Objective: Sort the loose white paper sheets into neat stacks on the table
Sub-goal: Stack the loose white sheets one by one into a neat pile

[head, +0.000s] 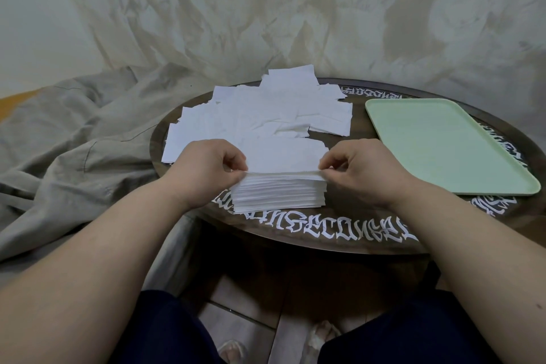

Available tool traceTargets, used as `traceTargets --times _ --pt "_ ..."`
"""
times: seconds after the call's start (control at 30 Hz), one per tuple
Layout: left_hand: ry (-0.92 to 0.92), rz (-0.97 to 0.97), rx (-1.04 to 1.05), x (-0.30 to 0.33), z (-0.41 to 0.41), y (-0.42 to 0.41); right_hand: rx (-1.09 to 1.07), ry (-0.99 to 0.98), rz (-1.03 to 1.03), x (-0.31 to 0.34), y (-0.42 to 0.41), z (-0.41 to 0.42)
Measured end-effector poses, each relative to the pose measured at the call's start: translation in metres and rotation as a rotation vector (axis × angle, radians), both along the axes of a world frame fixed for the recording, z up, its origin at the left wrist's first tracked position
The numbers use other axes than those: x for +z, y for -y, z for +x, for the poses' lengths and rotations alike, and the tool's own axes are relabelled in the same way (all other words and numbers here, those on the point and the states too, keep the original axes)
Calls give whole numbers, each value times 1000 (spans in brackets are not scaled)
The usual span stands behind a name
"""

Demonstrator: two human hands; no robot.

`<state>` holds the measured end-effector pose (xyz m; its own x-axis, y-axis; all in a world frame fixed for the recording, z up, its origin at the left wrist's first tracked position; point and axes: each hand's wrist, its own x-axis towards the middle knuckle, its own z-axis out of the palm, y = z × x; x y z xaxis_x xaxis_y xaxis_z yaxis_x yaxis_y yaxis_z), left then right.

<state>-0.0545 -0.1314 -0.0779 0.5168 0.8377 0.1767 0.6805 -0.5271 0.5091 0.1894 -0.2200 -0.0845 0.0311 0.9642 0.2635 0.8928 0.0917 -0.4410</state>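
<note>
1 round dark table (339,242) with white lettering, 1 pale green tray (443,151), 1 neat stack of white paper sheets (279,190), 1 loose heap of sheets (266,115), too overlapped to count, 2 hands: left hand (206,168), right hand (363,170).

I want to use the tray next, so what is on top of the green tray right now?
Nothing shows on the green tray; its whole surface is in view. It lies flat on the table, so what it covers there is hidden.

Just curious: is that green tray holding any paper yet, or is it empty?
Empty. The green tray shows only its bare surface; all the white sheets and the stack lie on the table beside it.
</note>
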Motion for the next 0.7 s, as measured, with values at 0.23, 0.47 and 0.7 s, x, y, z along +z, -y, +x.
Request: traceTargets --times 0.23,0.47,0.7 --pt "-15 -28 -1 0 2 1 9 17 -56 1 1 1" --pt "-17 -72 12 0 1 2 31 73 -73 3 1 0" --pt "-11 -77 8 2 -1 2 14 75 -62 3 1 -2"
